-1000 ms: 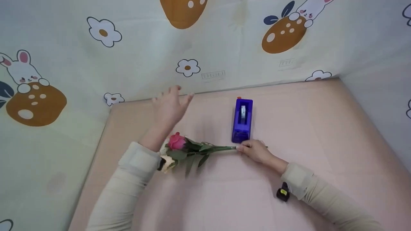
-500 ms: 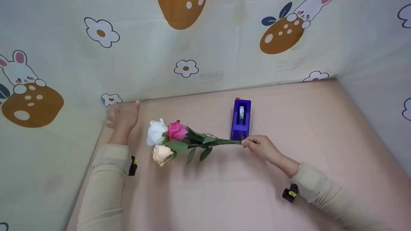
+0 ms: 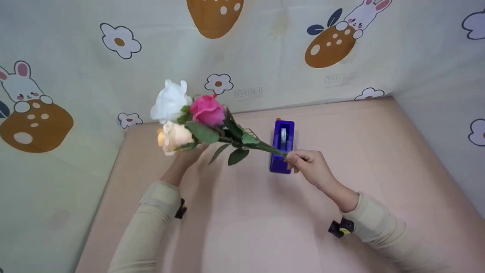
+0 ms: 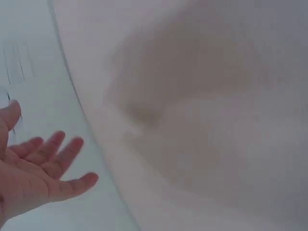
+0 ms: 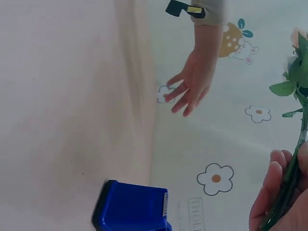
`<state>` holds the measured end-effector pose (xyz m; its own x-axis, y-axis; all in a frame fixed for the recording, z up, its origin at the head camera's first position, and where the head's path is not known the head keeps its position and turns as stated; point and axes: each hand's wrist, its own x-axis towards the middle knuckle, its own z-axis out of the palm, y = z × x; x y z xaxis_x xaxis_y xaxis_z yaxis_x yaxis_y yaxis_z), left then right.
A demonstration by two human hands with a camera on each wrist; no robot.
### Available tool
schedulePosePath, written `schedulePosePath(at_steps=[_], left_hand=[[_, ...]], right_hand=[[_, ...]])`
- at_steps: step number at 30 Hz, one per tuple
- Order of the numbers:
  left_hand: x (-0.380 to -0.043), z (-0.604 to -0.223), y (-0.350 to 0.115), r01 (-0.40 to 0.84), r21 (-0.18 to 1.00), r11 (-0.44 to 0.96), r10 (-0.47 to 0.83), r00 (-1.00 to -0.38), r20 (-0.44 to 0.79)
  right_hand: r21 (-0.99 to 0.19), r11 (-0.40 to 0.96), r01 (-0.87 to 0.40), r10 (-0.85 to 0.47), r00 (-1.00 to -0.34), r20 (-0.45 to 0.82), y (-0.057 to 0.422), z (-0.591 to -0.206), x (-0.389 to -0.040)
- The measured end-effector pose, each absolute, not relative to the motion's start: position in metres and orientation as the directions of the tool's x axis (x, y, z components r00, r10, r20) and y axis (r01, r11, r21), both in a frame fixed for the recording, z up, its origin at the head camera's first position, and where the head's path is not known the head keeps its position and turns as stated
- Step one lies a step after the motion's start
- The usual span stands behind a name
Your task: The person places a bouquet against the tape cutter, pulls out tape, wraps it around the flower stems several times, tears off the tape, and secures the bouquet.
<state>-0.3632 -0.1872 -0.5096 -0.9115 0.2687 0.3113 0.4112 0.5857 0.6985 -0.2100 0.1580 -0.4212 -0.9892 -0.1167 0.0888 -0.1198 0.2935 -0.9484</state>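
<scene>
My right hand [image 3: 308,167] pinches the green stems [image 3: 271,148] of a bunch of artificial roses near their lower ends. The bunch is lifted off the table and leans to the left, with a white rose [image 3: 171,101], a pink rose [image 3: 207,110] and a cream rose [image 3: 175,137] at its head. Behind the blooms my left hand [image 3: 191,154] is partly hidden in the head view. The left wrist view shows that hand [image 4: 41,178] with its fingers spread and nothing in them. A blue tape dispenser [image 3: 278,165] stands on the table beyond the stems, close to my right hand.
The pink-beige table [image 3: 257,231] meets a fabric backdrop [image 3: 257,49] printed with rabbits and flowers along its back edge. Similar fabric hangs at the left and right sides. A small black camera sits on each wrist.
My right hand has raised the roses from the table, blooms tilting upward and toward the camera. The left hand swung out to the left, then came back in behind the blooms.
</scene>
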Motion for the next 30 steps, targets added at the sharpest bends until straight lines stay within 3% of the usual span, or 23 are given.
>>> schedulePosePath(at_steps=[1,2,3,4,10,15,21,27,30], left_hand=[[-0.348,-0.497,-0.169,0.335,0.582,0.741,0.246,-0.942,0.229],[-0.33,-0.483,-0.158,0.287,0.762,0.581,0.349,-0.933,0.085],[-0.317,-0.464,-0.138,0.181,0.823,0.538,0.265,-0.964,0.039],[-0.306,-0.451,-0.121,0.171,0.831,0.53,0.274,-0.961,0.022],[-0.262,-0.417,-0.055,0.161,0.95,0.266,0.408,-0.912,0.04],[-0.249,-0.417,-0.029,0.182,0.982,0.045,0.278,-0.947,0.162],[-0.248,-0.429,-0.024,0.226,0.972,0.062,0.192,-0.959,0.21],[-0.246,-0.435,-0.026,0.226,0.969,0.096,0.153,-0.966,0.21],[-0.245,-0.435,-0.027,0.181,0.981,0.073,0.142,-0.975,0.169]], right_hand=[[-0.954,0.277,-0.115,-0.101,-0.991,0.091,0.156,-0.42,-0.211],[-0.959,0.262,-0.107,-0.084,-0.993,0.088,0.155,-0.419,-0.212],[-0.964,0.249,-0.097,-0.068,-0.994,0.083,0.153,-0.419,-0.213],[-0.968,0.234,-0.087,-0.055,-0.996,0.076,0.151,-0.419,-0.215],[-0.977,0.211,-0.027,-0.007,-1.0,0.026,0.14,-0.428,-0.223],[-0.987,0.16,0.006,-0.019,-1.0,-0.009,0.132,-0.438,-0.223],[-0.985,-0.065,0.158,-0.155,-0.977,-0.147,0.134,-0.444,-0.227],[-0.954,-0.211,0.215,-0.072,-0.976,-0.204,0.134,-0.442,-0.23],[-0.934,-0.283,0.217,-0.097,-0.976,-0.197,0.132,-0.443,-0.23]])
